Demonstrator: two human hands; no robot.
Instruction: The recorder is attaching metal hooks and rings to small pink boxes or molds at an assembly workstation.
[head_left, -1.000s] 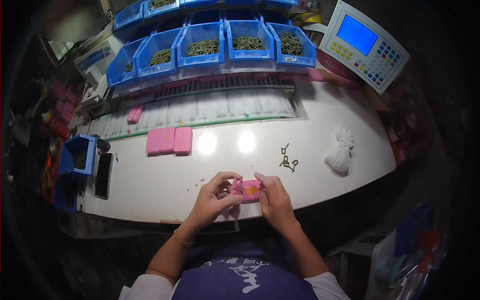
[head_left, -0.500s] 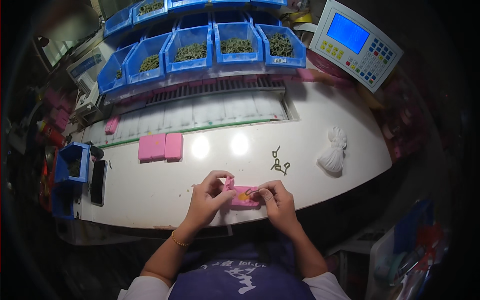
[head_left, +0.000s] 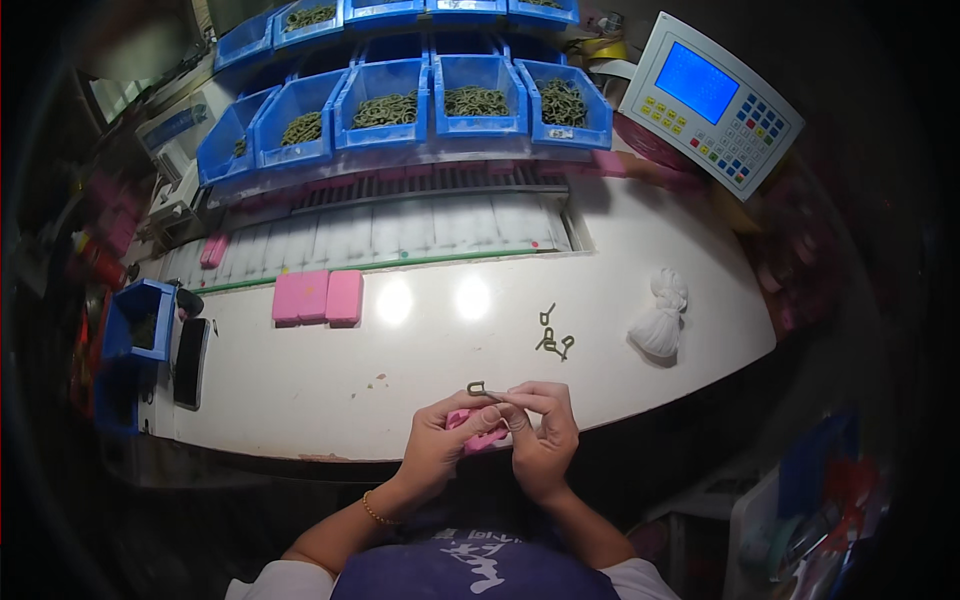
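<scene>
While both hands work near the table's front edge, the landmark is the side-by-side pink rectangular blocks [head_left: 300, 298] on the glossy white tabletop [head_left: 330, 390]. Small pink moulded block [head_left: 486, 438]: nearer the person than the landmark and to its right, partly hidden by fingers. Left hand [head_left: 435, 440] is clamped on it, thumb on top; right hand [head_left: 545, 440] has thumb and fingers pinched together on the stem of a thin olive-green loop [head_left: 476, 387], just above that block.

Tabletop: chipped front edge, two glare spots right of landmark. Loose olive-green loops [head_left: 550, 343] and a tied white cloth pouch [head_left: 658, 318] lie farther right; black phone [head_left: 191, 363] left and nearer. Just beyond landmark, a white lined strip with green edging [head_left: 370, 240]; past that, blue plastic bins [head_left: 380, 135] of green pieces. White keypad console [head_left: 715, 105], lit blue screen, beyond and far right. Room dark around the edges.

Writing: white characters on the purple apron [head_left: 480, 575], nearer than landmark; small marked label [head_left: 562, 134] on a bin front, beyond and right; console print too small to read.
</scene>
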